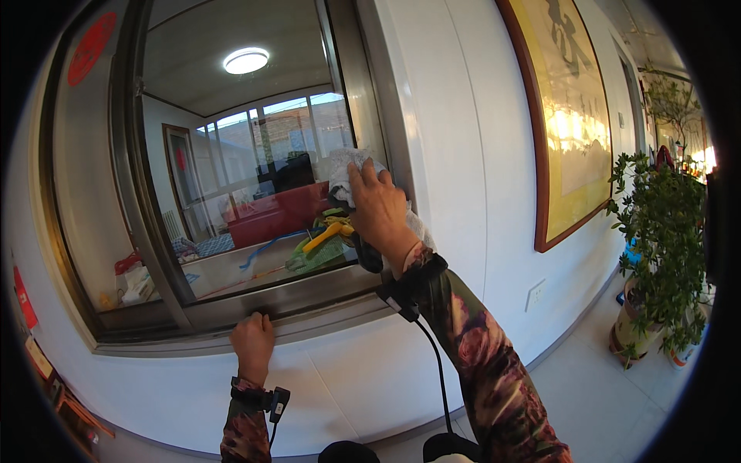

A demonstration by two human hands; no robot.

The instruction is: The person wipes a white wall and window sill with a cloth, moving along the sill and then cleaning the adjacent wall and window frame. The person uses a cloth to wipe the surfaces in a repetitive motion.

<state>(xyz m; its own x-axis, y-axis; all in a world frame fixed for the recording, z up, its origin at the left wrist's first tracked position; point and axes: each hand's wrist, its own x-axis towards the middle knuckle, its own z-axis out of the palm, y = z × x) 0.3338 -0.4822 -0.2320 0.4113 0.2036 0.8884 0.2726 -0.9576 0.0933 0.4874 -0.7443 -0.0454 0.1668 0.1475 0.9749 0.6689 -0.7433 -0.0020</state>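
Note:
My right hand (379,211) presses a crumpled pale grey cloth (349,157) against the lower right part of the sliding window, where the glass (231,144) meets its metal frame. More of the cloth hangs out beside my wrist. Lower and to the left, my left hand (253,338) rests at the metal window sill (330,317) with its fingers curled in; I see nothing in it. Black straps with small cabled devices circle both wrists.
Behind the glass lie a yellow-handled tool (322,237), a green mesh item (317,258) and a blue strap (263,252). A framed calligraphy scroll (579,144) hangs on the white wall to the right. Potted plants (660,231) stand beyond a wall socket (535,295).

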